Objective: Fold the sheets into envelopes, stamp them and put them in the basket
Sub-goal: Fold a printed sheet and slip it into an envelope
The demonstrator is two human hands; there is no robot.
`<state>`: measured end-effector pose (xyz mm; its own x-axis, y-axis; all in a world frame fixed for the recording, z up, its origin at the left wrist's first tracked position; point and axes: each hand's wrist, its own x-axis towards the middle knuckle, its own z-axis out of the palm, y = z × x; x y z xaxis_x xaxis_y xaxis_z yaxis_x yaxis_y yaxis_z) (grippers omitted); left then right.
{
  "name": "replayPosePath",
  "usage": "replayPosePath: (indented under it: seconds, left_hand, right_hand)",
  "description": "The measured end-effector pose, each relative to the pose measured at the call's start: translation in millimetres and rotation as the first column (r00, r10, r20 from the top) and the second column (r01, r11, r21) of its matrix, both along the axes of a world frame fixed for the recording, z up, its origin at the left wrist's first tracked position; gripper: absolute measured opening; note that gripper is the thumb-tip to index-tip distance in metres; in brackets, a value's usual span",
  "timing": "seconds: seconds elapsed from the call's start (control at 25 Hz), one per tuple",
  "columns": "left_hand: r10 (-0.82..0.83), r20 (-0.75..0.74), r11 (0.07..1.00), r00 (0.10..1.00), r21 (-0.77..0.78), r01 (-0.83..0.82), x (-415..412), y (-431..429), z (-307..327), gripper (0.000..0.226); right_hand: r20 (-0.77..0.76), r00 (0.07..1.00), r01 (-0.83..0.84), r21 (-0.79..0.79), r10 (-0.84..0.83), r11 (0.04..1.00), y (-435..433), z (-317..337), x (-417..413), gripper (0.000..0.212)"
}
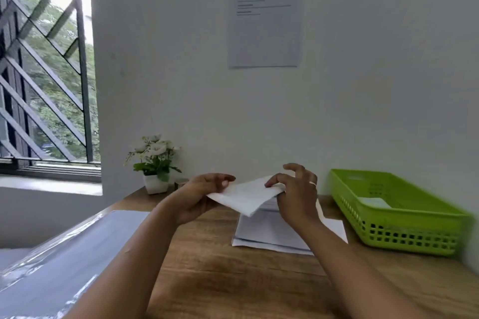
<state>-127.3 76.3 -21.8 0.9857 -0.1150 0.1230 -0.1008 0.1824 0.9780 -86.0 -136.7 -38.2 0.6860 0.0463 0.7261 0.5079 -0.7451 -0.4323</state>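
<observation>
A folded white sheet [246, 195] hangs in the air above the wooden table [207, 274], held between both hands. My left hand [199, 194] pinches its left edge and my right hand [295, 194], with a ring on one finger, grips its right edge. Under it lies a stack of white sheets [267, 235]. A green plastic basket [394, 233] stands at the right by the wall, with a white folded paper [374, 202] inside. No stamp can be made out.
A small white pot of white flowers [155, 163] stands at the table's back left, with a small dark object [180, 182] beside it. A shiny plastic-wrapped flat pack [64, 261] lies at the left. A printed page [265, 15] hangs on the wall; a barred window [44, 65] is at left.
</observation>
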Motion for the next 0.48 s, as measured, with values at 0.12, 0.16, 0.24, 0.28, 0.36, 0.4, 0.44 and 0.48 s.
replayPosePath:
  seconds: [0.12, 0.16, 0.24, 0.28, 0.36, 0.4, 0.44, 0.48]
  left_hand:
    - [0.006, -0.046, 1.000, 0.999, 0.004, -0.006, 1.0, 1.4, -12.8, 0.025]
    - [0.015, -0.078, 0.999, 0.997, 0.031, -0.013, 0.8, 1.9, -17.2, 0.024]
    - [0.080, -0.135, 0.991, 0.988, 0.120, -0.064, 1.8, 2.8, -23.2, 0.020]
    - [0.135, -0.150, 0.982, 0.979, 0.150, -0.112, 3.2, 2.6, -24.4, 0.018]
    - [0.258, -0.162, 0.959, 0.952, 0.162, -0.232, 6.0, 0.8, -27.0, 0.019]
    - [0.296, -0.166, 0.948, 0.941, 0.171, -0.268, 6.0, -0.7, -27.3, 0.022]
    - [0.322, -0.173, 0.936, 0.931, 0.205, -0.285, 5.6, -1.8, -27.7, 0.026]
    - [0.334, -0.184, 0.923, 0.924, 0.263, -0.281, 4.1, -3.2, -27.8, 0.031]
  right_hand:
    - [-0.181, 0.983, -0.044, -0.048, 0.035, 0.998, -4.9, -13.9, 10.2, 0.061]
    - [-0.298, 0.953, -0.071, -0.039, 0.056, 0.997, -6.9, -15.9, 13.3, 0.074]
    - [-0.538, 0.842, -0.092, -0.077, 0.036, 0.993, -13.9, -22.2, 22.2, 0.101]
    - [-0.611, 0.792, -0.092, -0.151, -0.019, 0.984, -18.6, -25.5, 26.4, 0.112]
    - [-0.675, 0.720, -0.124, -0.355, -0.163, 0.927, -27.9, -30.0, 32.3, 0.126]
    - [-0.688, 0.693, -0.159, -0.439, -0.217, 0.885, -30.6, -30.3, 33.9, 0.130]
    - [-0.691, 0.677, -0.193, -0.497, -0.252, 0.846, -31.7, -29.6, 34.1, 0.132]
    - [-0.683, 0.679, -0.214, -0.535, -0.270, 0.817, -31.0, -28.6, 34.1, 0.131]
